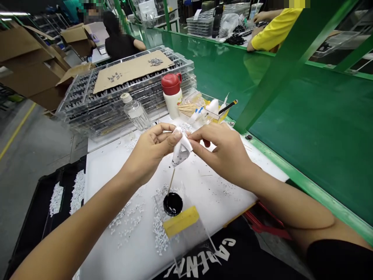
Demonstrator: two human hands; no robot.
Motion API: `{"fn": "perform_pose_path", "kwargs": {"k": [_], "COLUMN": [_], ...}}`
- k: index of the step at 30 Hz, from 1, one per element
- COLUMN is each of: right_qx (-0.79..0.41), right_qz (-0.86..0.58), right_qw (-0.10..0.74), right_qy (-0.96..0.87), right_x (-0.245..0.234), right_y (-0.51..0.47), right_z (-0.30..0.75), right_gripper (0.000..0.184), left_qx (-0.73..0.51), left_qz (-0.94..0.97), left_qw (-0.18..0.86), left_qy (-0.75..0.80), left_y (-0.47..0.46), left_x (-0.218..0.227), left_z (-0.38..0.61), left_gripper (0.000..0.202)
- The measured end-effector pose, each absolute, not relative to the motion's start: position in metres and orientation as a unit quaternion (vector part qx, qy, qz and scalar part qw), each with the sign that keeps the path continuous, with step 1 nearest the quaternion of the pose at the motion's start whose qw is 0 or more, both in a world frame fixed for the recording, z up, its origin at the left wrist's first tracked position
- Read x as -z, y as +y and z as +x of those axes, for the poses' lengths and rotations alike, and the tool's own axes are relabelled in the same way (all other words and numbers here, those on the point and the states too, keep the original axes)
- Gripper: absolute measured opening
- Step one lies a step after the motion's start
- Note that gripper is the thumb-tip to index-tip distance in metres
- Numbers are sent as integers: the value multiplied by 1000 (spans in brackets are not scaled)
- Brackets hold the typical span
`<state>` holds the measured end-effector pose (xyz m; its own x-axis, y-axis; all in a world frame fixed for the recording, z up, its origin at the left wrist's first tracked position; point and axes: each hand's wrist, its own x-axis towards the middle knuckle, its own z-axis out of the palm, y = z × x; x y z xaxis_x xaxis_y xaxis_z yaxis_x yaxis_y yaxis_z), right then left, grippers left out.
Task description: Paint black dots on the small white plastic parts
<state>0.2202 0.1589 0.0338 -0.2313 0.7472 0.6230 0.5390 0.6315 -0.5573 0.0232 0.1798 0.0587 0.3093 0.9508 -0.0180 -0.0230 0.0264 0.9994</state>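
The left hand point(151, 153) and right hand point(224, 155) pinch a white tissue point(181, 147) on a thin stick point(171, 181), above a black pot point(173, 204).

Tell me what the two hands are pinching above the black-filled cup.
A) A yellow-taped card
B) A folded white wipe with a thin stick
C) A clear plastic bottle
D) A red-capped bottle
B: the left hand and right hand pinch the folded white wipe, a thin wooden stick poking down from it.

just one head cam, aimed forward and down, sitting close above the left hand point(150, 155) and right hand point(224, 153)
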Motion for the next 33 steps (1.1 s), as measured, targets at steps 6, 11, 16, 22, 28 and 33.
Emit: {"fn": "perform_pose_path", "kwargs": {"k": [6, 11, 16, 22, 28, 33], "right_qx": [-161, -259, -375, -404, -327, -306], "right_qz": [-379, -355, -315, -286, -302, -303], "right_qw": [450, 500, 557, 602, 641, 638], "right_qy": [-792, -746, -671, -627, -625, -638], "right_x": [-38, -39, -40, -38, -29, -24], "right_y": [158, 162, 182, 188, 190, 187], "right_z": [212, 214, 210, 200, 197, 194], "right_gripper": [17, 18, 34, 23, 14, 13], "left_qx": [-546, -632, -558, -487, -455, -478], "left_qz": [531, 484, 452, 433, 462, 489], "left_qw": [507, 460, 536, 614, 634, 595], "left_qy": [403, 394, 444, 445, 421, 423], "left_y": [175, 188, 181, 174, 168, 163], "left_x": [-56, -62, -62, -60, -58, -58], "left_z": [13, -11, -7, 13, 15, 14], "left_gripper": [58, 48, 29, 21, 10, 22]}}
